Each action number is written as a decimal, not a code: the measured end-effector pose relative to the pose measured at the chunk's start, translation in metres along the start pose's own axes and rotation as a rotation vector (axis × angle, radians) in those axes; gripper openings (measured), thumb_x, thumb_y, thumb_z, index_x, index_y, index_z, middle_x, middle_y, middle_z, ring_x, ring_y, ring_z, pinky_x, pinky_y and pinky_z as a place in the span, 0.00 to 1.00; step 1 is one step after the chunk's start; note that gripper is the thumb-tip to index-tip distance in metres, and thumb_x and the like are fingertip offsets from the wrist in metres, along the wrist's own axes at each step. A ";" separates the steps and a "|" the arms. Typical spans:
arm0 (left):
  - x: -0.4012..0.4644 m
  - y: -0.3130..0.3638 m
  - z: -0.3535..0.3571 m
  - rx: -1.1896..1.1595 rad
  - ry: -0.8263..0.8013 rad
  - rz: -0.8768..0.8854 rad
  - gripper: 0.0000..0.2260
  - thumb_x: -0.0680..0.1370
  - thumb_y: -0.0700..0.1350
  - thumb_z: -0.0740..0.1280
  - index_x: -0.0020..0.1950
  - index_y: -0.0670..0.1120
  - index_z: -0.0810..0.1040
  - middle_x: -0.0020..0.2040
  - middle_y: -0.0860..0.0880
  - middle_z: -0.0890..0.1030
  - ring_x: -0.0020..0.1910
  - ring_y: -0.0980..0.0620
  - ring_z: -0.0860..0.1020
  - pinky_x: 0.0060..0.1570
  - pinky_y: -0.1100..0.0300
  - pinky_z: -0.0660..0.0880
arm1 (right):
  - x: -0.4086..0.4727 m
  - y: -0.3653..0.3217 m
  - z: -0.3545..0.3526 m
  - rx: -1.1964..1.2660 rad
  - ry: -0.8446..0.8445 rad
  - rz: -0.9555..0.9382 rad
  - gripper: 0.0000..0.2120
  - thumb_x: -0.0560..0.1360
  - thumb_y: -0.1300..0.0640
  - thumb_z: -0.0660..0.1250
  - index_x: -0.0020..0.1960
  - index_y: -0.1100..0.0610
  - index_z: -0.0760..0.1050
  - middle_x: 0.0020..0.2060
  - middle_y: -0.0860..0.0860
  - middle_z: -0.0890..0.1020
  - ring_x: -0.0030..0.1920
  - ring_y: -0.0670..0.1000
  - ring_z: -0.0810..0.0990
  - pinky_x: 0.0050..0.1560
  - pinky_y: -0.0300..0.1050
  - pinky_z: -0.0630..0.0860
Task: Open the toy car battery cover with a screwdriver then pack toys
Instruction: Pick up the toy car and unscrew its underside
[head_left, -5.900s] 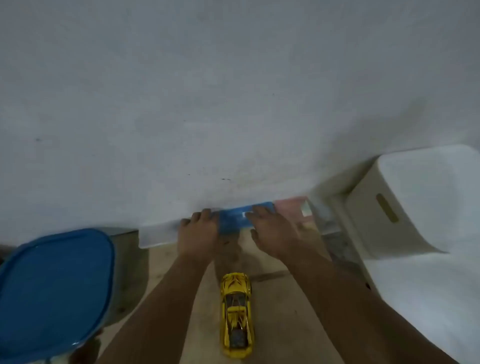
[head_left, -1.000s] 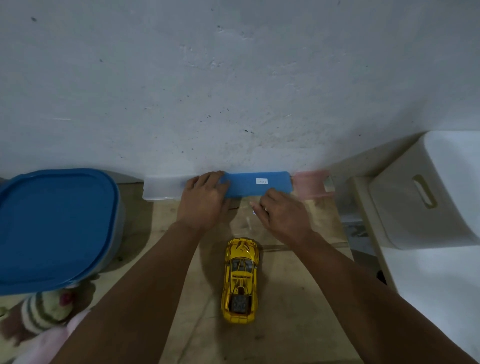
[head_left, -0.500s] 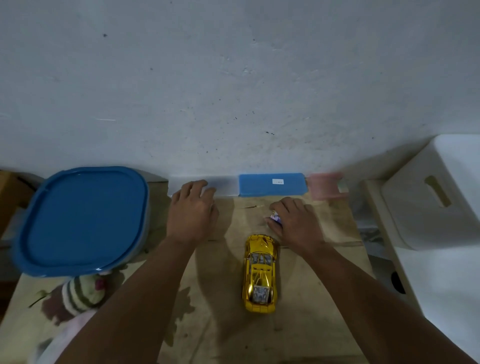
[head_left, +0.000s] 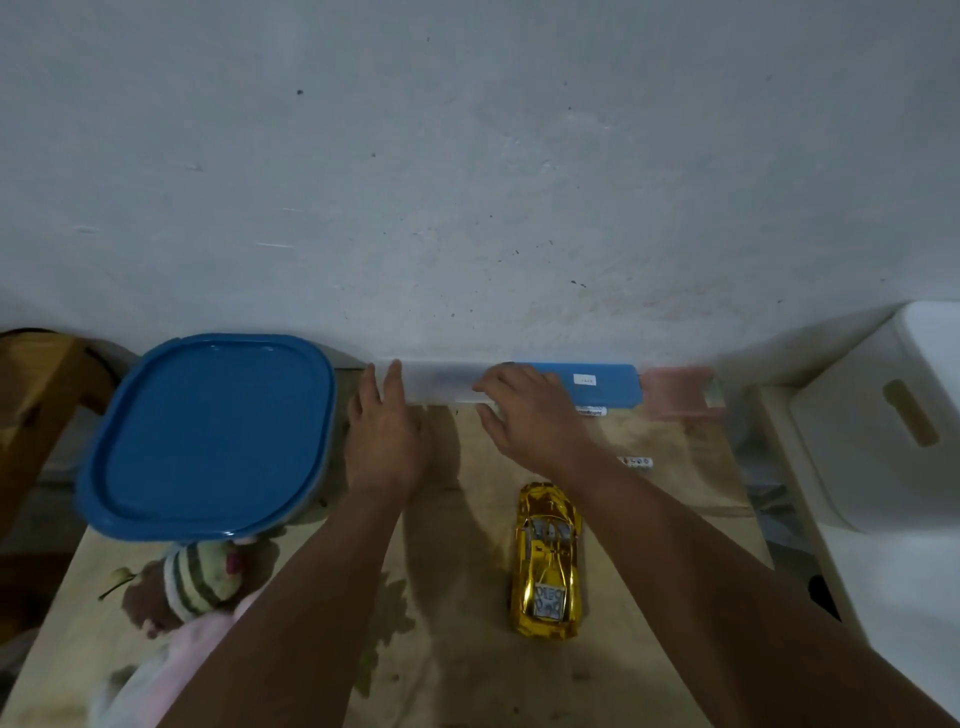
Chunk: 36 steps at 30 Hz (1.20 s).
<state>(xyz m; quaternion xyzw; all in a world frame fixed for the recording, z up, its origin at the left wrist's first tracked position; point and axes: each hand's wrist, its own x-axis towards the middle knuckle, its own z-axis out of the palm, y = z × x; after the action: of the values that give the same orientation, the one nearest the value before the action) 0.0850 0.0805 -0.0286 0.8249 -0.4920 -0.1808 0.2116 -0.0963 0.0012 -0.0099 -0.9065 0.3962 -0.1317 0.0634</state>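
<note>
While both hands reach the clear case (head_left: 441, 387) at the wall, the toy car (head_left: 548, 558) lies nearer the right hand (head_left: 535, 421), long axis toward the wall; the left hand (head_left: 384, 441) is relaxed, the right hand's grasp unclear.

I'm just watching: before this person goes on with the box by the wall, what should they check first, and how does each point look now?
1. Both hands free: left hand and right hand hold nothing: ok.
2. Hands at the clear box: ok.
3. Screwdriver located: cannot tell.
4. Yellow toy car within reach on the table: ok.
5. Car flipped to expose battery cover: not ok, it stands on its wheels.
</note>
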 end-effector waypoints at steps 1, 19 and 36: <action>0.003 -0.002 0.001 -0.045 0.006 -0.013 0.33 0.83 0.46 0.66 0.84 0.49 0.54 0.83 0.42 0.57 0.79 0.35 0.60 0.71 0.36 0.70 | 0.009 -0.007 0.005 0.011 -0.046 -0.014 0.17 0.80 0.50 0.62 0.66 0.53 0.76 0.64 0.51 0.78 0.63 0.55 0.75 0.60 0.56 0.72; 0.023 -0.017 0.003 -0.408 0.144 -0.063 0.21 0.78 0.40 0.75 0.70 0.42 0.77 0.64 0.43 0.81 0.58 0.54 0.77 0.59 0.64 0.70 | 0.060 -0.044 0.026 -0.219 -0.155 -0.053 0.18 0.71 0.57 0.74 0.60 0.57 0.78 0.52 0.57 0.79 0.49 0.57 0.78 0.43 0.50 0.78; 0.022 -0.011 0.001 -0.422 0.168 -0.148 0.28 0.77 0.45 0.72 0.76 0.46 0.70 0.64 0.46 0.81 0.62 0.47 0.80 0.60 0.54 0.79 | 0.052 -0.020 0.003 -0.256 0.015 -0.057 0.08 0.77 0.52 0.68 0.44 0.56 0.77 0.36 0.53 0.77 0.35 0.54 0.77 0.36 0.47 0.66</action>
<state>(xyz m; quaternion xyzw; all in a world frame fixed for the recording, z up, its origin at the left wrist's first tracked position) 0.1028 0.0659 -0.0373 0.8084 -0.3621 -0.2256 0.4055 -0.0478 -0.0231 0.0012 -0.9170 0.3842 -0.0886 -0.0598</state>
